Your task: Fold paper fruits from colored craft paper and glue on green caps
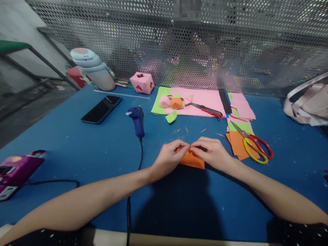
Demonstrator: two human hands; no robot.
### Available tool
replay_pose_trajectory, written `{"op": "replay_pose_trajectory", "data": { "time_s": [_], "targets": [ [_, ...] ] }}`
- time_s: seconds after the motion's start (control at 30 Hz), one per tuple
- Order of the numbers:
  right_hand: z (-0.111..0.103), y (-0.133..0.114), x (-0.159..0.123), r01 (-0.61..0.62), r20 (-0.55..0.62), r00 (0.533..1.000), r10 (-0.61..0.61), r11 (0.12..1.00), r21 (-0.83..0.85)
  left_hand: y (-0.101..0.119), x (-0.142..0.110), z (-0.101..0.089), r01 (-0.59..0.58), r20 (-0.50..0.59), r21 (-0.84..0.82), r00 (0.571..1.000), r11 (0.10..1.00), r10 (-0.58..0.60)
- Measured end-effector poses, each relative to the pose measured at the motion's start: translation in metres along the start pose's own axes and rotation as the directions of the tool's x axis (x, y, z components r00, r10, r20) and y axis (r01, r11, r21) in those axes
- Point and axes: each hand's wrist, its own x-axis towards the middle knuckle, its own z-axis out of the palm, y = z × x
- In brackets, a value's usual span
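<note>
The work looks partway along. At the far middle, the sheets (205,95), pink over green, lie flat and unfolded. The left hand (166,158) and right hand (215,153) are nearly together, thumbs and fingertips pinching the far edge of the orange paper (193,161), which sits between them at the near middle, seemingly mid-fold. To the right, the pink paper (243,106) and the orange squares (237,145) are cut but flat, so folding there seems not yet done. Done already, it seems: the pink ball (146,81) at the far left-centre, standing whole with openings in its sides, and a small pink piece (164,101) and orange piece (176,103) on the sheets. A green piece (171,117) lies just nearer.

The blue table (77,147) fills most of the view, with a perforated metal screen (153,41) along its far side. A green-topped stool (14,46) stands beyond at far left. On the table are a bag (307,102) at far right, a bottle (92,70) far left, a purple device (22,171) near left, scissors (247,135) on the squares, a glue gun (138,123), a phone (100,111), a cutter (205,109) on the sheets and, smallest, orange scraps (187,129).
</note>
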Motion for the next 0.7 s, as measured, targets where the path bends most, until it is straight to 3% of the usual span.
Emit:
{"op": "replay_pose_trajectory", "data": {
  "time_s": [0.13,0.47,0.7],
  "targets": [
    [-0.0036,-0.0016,-0.0008,-0.030,-0.008,1.000,0.029,0.999,-0.013,-0.0033,0.0014,0.0009,0.008,-0.048,-0.005,0.999,1.000,-0.008],
    [0.0038,0.0019,-0.0041,0.062,-0.049,0.997,-0.061,0.998,0.009,-0.0045,0.0013,0.0023,-0.103,0.020,-0.035,0.994,0.994,0.103],
    [0.0012,-0.0031,-0.0023,-0.153,-0.157,0.976,0.150,0.988,-0.007,-0.0087,0.0051,0.0036,0.024,-0.078,-0.216,0.996,0.976,-0.041]
  ]
}}
